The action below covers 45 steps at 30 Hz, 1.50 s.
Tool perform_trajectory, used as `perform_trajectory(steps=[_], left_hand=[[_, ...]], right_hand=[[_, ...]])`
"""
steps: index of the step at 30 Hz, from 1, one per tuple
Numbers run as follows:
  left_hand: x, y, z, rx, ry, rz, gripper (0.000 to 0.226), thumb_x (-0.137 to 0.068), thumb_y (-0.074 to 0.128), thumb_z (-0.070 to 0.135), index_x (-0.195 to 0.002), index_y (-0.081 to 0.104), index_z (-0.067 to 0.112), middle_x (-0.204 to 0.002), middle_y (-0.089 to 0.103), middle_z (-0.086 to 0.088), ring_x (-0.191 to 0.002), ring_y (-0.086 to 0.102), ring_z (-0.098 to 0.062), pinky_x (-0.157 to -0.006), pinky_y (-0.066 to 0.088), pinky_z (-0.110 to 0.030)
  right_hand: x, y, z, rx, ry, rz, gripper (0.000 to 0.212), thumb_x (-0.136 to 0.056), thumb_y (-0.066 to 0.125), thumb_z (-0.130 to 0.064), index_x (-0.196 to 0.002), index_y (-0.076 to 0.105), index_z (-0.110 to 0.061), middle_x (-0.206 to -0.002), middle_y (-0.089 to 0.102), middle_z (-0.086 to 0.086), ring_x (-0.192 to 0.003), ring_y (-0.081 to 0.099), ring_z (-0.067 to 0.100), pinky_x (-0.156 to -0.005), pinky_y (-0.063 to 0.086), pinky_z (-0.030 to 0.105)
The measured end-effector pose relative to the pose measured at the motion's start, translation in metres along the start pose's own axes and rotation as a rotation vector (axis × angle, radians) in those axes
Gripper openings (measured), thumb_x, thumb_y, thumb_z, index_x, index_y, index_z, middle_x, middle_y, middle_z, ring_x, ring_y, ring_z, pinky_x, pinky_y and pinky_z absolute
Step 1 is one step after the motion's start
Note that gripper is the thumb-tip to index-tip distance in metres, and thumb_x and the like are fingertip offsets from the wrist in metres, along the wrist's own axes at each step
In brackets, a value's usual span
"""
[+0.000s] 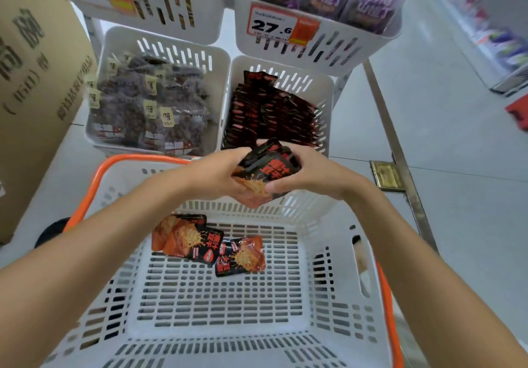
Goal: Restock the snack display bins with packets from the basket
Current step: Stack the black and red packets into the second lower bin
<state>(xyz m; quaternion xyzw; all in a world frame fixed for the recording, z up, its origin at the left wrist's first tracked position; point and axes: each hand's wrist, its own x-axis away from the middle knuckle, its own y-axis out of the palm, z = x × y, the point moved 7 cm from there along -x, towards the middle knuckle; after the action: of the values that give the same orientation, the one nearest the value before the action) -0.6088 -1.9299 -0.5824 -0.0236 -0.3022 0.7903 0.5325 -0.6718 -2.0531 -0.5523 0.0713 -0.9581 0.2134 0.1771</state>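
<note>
A stack of black-and-orange snack packets (pixel 267 167) is held between both hands above the far rim of the white basket (pixel 223 307). My left hand (pixel 220 175) grips the stack's left side and my right hand (pixel 308 172) grips its right side. Three more of the same packets (pixel 210 246) lie flat on the basket floor near its far wall. Just beyond the hands stands the lower right display bin (pixel 325 93), holding rows of the same black packets (pixel 271 113).
The lower left bin (pixel 120 39) holds dark packets with cream labels. Two upper bins (pixel 323 45) carry price tags; the right one holds purple packets. A cardboard box (pixel 34 62) stands at left. The basket has orange handles (pixel 88 193). Grey floor lies to the right.
</note>
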Motion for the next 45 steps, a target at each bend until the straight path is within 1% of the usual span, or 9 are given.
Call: perform_trajectory(steps=[2,5,9,13,17,22,26,32,45], left_hand=[[-0.012,-0.015,0.008,-0.141,-0.022,0.072,0.055,-0.082,0.081,0.025,-0.121,0.042,0.022,-0.113,0.065,-0.003,-0.101,0.065,-0.024,-0.081,0.055,-0.041],[-0.03,-0.039,0.006,-0.118,-0.01,0.248,0.098,-0.079,0.081,0.04,-0.152,0.017,0.026,-0.152,0.042,-0.002,-0.132,0.049,-0.022,-0.104,0.046,-0.038],[-0.064,-0.057,-0.011,-0.254,0.016,0.374,0.097,-0.087,0.069,0.048,-0.159,0.007,0.023,-0.165,0.016,-0.001,-0.151,0.019,-0.02,-0.122,0.023,-0.038],[-0.111,-0.061,-0.022,-0.564,-0.002,0.428,0.088,-0.096,0.053,0.052,-0.158,0.001,0.018,-0.167,-0.006,-0.006,-0.153,-0.008,-0.022,-0.124,0.003,-0.044],[-0.158,-0.069,-0.027,-0.753,0.019,0.527,0.091,-0.096,0.044,0.059,-0.157,-0.007,0.016,-0.165,-0.014,-0.007,-0.152,-0.015,-0.025,-0.12,-0.009,-0.045],[-0.197,-0.067,-0.05,-0.865,0.05,0.564,0.098,-0.091,0.041,0.069,-0.158,-0.004,0.014,-0.165,-0.01,-0.013,-0.152,-0.011,-0.03,-0.12,-0.005,-0.057],[-0.2,-0.064,-0.059,-0.826,0.077,0.646,0.099,-0.088,0.04,0.07,-0.158,0.001,0.011,-0.165,-0.004,-0.016,-0.153,-0.006,-0.032,-0.122,0.001,-0.056],[-0.2,-0.063,-0.061,-0.756,0.085,0.675,0.103,-0.087,0.042,0.069,-0.157,-0.004,0.009,-0.166,-0.007,-0.012,-0.153,-0.008,-0.028,-0.123,-0.001,-0.052],[-0.203,-0.06,-0.063,-0.7,0.125,0.614,0.097,-0.089,0.045,0.064,-0.158,-0.003,0.014,-0.166,-0.007,-0.003,-0.153,-0.01,-0.019,-0.122,0.0,-0.056]], right_hand=[[-0.001,-0.009,-0.003,0.006,-0.016,0.0,0.03,-0.083,0.076,-0.007,-0.108,0.067,-0.02,-0.099,0.072,0.007,-0.091,0.071,0.022,-0.08,0.06,0.037],[-0.001,-0.05,0.0,-0.038,-0.112,0.341,0.023,-0.087,0.07,-0.004,-0.091,0.07,-0.026,-0.08,0.073,-0.01,-0.08,0.071,0.01,-0.074,0.059,0.03],[0.002,-0.1,0.02,0.344,-0.217,0.807,0.031,-0.094,0.063,-0.009,-0.121,0.068,-0.023,-0.108,0.069,-0.012,-0.099,0.06,0.002,-0.087,0.044,0.011],[-0.037,-0.128,0.055,0.572,-0.187,0.932,0.036,-0.097,0.057,-0.011,-0.133,0.059,-0.014,-0.13,0.062,0.007,-0.117,0.059,0.025,-0.104,0.047,0.042],[-0.085,-0.151,0.071,0.817,-0.149,0.937,0.036,-0.099,0.052,-0.014,-0.134,0.057,-0.011,-0.133,0.059,0.01,-0.119,0.055,0.03,-0.102,0.046,0.042],[-0.156,-0.164,0.096,0.716,0.003,0.532,0.058,-0.094,0.059,-0.043,-0.142,0.046,-0.013,-0.141,0.048,0.009,-0.13,0.043,0.027,-0.112,0.034,0.04],[-0.159,-0.174,0.081,0.956,-0.042,0.861,0.079,-0.084,0.053,-0.07,-0.138,0.044,-0.012,-0.138,0.046,0.011,-0.131,0.038,0.03,-0.112,0.026,0.044],[-0.179,-0.145,0.086,1.019,-0.021,0.851,0.074,-0.095,0.021,-0.064,-0.155,0.02,-0.019,-0.16,0.021,0.009,-0.149,0.014,0.028,-0.121,0.01,0.049],[-0.188,-0.128,0.096,0.877,0.007,0.763,0.056,-0.106,0.02,-0.042,-0.157,0.003,-0.028,-0.165,-0.001,-0.004,-0.151,-0.008,0.012,-0.121,-0.011,0.044]])
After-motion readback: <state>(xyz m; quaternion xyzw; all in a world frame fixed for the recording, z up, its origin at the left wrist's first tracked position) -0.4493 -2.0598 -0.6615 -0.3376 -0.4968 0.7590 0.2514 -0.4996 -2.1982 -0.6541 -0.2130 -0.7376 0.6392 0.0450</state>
